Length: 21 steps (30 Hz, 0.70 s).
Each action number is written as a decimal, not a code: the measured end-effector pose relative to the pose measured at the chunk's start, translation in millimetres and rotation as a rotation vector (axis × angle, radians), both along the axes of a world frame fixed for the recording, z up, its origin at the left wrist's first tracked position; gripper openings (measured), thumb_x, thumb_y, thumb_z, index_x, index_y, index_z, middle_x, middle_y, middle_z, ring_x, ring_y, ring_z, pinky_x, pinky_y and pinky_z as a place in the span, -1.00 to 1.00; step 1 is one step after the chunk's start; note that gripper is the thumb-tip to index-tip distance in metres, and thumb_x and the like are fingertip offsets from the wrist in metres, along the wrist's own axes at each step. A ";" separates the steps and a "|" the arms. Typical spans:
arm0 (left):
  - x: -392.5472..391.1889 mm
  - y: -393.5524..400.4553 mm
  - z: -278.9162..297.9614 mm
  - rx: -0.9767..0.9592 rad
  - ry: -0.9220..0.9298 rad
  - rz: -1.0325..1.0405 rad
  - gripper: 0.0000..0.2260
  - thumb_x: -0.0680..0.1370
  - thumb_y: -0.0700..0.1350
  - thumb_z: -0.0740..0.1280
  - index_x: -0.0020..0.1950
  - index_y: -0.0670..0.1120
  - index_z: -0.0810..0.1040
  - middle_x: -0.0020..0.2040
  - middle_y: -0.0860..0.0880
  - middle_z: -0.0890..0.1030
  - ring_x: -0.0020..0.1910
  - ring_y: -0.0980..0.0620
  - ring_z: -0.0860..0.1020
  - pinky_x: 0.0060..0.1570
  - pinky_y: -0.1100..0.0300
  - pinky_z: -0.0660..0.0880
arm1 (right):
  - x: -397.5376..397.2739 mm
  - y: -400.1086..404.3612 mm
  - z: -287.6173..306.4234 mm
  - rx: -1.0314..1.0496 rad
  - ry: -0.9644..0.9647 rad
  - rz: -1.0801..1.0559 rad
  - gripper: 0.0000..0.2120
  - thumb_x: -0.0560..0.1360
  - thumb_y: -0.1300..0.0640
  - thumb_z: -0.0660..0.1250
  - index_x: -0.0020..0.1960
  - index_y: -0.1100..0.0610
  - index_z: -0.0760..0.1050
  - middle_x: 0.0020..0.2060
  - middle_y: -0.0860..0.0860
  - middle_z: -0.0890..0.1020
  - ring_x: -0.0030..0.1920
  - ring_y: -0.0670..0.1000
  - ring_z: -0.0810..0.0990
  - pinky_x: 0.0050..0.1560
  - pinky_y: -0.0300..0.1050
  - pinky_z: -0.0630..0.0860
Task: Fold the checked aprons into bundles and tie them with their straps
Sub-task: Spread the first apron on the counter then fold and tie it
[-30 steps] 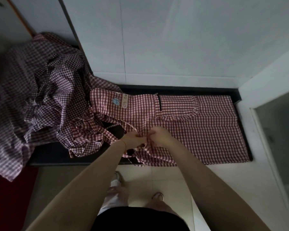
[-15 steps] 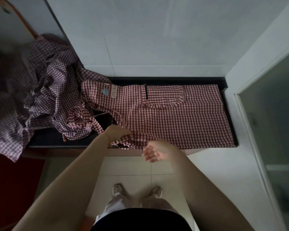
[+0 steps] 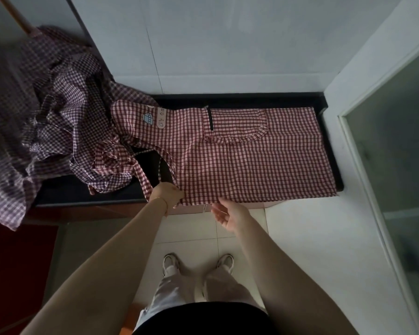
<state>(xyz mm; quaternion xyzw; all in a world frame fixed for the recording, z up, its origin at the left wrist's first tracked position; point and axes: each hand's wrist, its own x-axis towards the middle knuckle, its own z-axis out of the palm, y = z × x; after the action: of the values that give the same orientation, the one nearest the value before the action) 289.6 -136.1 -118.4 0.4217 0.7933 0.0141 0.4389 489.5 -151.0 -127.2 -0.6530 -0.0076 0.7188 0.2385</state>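
While a red checked apron point(image 3: 247, 160) lies flat on the dark surface point(image 3: 239, 100), the left hand point(image 3: 166, 193) grips its near edge.
Just right of those fingers, the right hand point(image 3: 229, 213) hangs open, palm up, holding nothing; to their left a heap of aprons point(image 3: 46, 122) crowds the surface, straps point(image 3: 140, 175) trailing between.

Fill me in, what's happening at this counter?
A person is laying out a red checked apron flat on a dark counter for folding. The left hand grips the apron's near edge by the strap; the right hand is open, palm up, just below that edge. A heap of unfolded aprons lies to the left. Nothing looks bundled or tied.
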 end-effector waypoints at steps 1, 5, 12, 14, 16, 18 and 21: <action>1.7 0.2 -2.1 0.003 0.015 -0.003 -0.78 0.59 -0.11 0.29 -0.20 -0.16 0.61 -0.30 -0.02 0.56 -0.23 0.00 0.53 -0.24 0.18 0.45 | -1.0 0.4 -0.7 0.002 -0.014 0.001 -0.78 0.55 0.23 0.38 0.15 0.30 0.49 -0.04 0.15 0.68 -0.05 0.13 0.67 0.00 0.00 0.60; 6.0 -2.9 -11.8 0.012 0.042 0.054 -0.72 0.57 -0.07 0.28 -0.34 -0.10 0.47 -0.36 -0.03 0.50 -0.37 0.05 0.45 -0.42 0.21 0.33 | -3.0 -0.2 -4.5 0.010 -0.078 0.034 -0.82 0.55 0.24 0.38 0.12 0.27 0.48 -0.03 0.15 0.66 -0.06 0.12 0.66 0.10 0.04 0.60; 3.4 -12.6 -5.9 0.130 0.242 -0.113 -0.88 0.60 -0.05 0.24 0.03 -0.08 0.49 -0.16 -0.04 0.57 -0.21 -0.03 0.53 -0.32 0.14 0.39 | -6.4 -4.4 -13.2 0.006 -0.147 0.028 -0.87 0.55 0.21 0.38 -0.03 0.26 0.48 -0.17 0.11 0.62 -0.15 0.07 0.63 0.06 0.01 0.61; 1.5 -14.0 -3.5 0.192 0.241 -0.150 -0.85 0.58 -0.08 0.23 0.12 -0.10 0.45 -0.04 -0.08 0.56 -0.14 -0.06 0.54 -0.29 0.12 0.40 | -7.5 -6.7 -13.9 0.005 -0.115 -0.022 -0.88 0.56 0.22 0.37 -0.06 0.27 0.48 -0.18 0.11 0.59 -0.18 0.04 0.59 0.05 0.00 0.59; -3.0 -15.4 -2.2 0.258 0.292 -0.218 -0.77 0.56 -0.08 0.23 0.19 -0.10 0.47 0.12 -0.11 0.48 0.06 -0.10 0.48 -0.14 0.07 0.43 | -11.6 -9.3 -13.6 -0.002 -0.076 -0.061 -0.87 0.55 0.22 0.38 -0.01 0.28 0.49 -0.12 0.14 0.59 -0.12 0.06 0.60 0.08 0.02 0.59; -9.3 -15.0 -2.7 0.245 0.370 -0.377 -0.71 0.55 0.01 0.24 0.21 -0.07 0.53 0.19 -0.10 0.44 0.19 -0.10 0.41 0.11 -0.01 0.43 | -19.1 -11.2 -10.7 -0.020 0.013 -0.084 -0.82 0.54 0.22 0.40 0.08 0.28 0.49 0.02 0.19 0.60 0.02 0.13 0.62 0.14 0.07 0.58; -20.4 -15.4 -7.7 0.140 0.346 -0.543 -0.56 0.52 0.23 0.28 0.31 0.02 0.49 0.28 -0.07 0.45 0.32 -0.11 0.39 0.37 -0.12 0.27 | -34.6 -9.9 -4.7 -0.021 0.124 -0.062 -0.83 0.56 0.25 0.36 0.12 0.26 0.45 0.16 0.22 0.58 0.13 0.17 0.60 0.15 0.10 0.53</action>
<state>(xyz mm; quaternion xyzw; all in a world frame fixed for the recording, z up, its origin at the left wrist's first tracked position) 269.2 -151.4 -126.0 0.6431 0.7118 -0.1209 0.2552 454.9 -160.9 -131.9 -0.6094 0.0349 0.7503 0.2539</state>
